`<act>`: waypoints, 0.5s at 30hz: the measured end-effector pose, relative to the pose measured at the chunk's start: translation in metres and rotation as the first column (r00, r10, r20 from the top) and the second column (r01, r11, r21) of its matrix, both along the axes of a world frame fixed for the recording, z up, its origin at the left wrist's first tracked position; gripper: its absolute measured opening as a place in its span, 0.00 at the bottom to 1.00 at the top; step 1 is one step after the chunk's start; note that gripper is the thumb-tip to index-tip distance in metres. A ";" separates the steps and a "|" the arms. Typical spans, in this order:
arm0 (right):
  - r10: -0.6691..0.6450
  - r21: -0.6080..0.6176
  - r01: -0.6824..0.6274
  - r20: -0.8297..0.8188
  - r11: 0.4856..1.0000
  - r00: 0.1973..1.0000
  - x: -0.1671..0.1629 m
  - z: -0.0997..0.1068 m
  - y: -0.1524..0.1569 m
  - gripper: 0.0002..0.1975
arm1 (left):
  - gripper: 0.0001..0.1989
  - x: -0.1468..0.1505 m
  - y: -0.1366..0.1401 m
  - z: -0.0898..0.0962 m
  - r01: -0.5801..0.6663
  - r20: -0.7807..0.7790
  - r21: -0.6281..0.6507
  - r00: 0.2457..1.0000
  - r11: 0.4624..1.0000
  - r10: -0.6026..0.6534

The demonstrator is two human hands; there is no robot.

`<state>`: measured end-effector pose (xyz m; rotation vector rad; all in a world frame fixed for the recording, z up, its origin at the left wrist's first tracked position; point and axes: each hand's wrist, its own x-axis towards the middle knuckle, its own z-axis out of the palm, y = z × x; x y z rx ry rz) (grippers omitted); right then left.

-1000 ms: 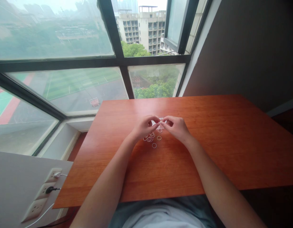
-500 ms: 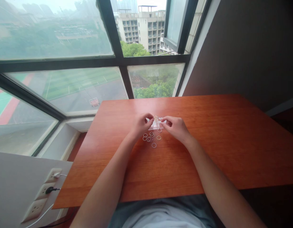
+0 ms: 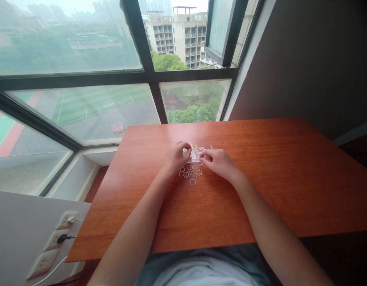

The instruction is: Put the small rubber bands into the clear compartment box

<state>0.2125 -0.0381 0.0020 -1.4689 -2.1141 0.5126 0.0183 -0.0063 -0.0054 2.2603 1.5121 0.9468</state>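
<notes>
A small clear plastic box point(image 3: 195, 158) lies on the table between my hands, with several yellowish rings point(image 3: 194, 148) at its far side. My left hand point(image 3: 178, 155) is closed in a pinch at the box's left side, beside those rings; what its fingertips hold is too small to tell. At the right side of the box, my right hand point(image 3: 217, 161) is also pinched, thumb and forefinger together, their contents hidden. On the near side of the box lie several thin pale rings point(image 3: 188, 174), some overlapping. A single pale ring point(image 3: 193, 182) sits closest to me.
The reddish-brown wooden table point(image 3: 279, 178) extends widely to the right. Behind it stands a dark-framed window point(image 3: 195, 75). Wall sockets point(image 3: 58, 239) with plugged-in cables are at the lower left, beyond the table's edge.
My right hand has shifted slightly down and left, closer to the box's near side, and its fingers have curled in more. My left hand has moved slightly left. The loose pale rings stay put.
</notes>
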 end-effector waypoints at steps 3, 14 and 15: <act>0.009 -0.006 -0.009 0.003 1.000 1.000 0.000 -0.001 0.000 0.06 | 0.05 0.000 0.001 -0.002 -0.015 -0.022 0.004 1.000 1.000 0.015; 0.108 -0.061 -0.103 0.084 0.993 0.991 -0.001 0.001 -0.004 0.07 | 0.07 -0.001 0.003 -0.002 -0.053 -0.040 0.002 0.998 0.999 0.053; 0.130 -0.065 -0.124 0.099 0.990 0.987 -0.001 0.000 -0.004 0.07 | 0.07 -0.002 0.003 -0.002 -0.054 -0.038 0.007 0.998 0.998 0.055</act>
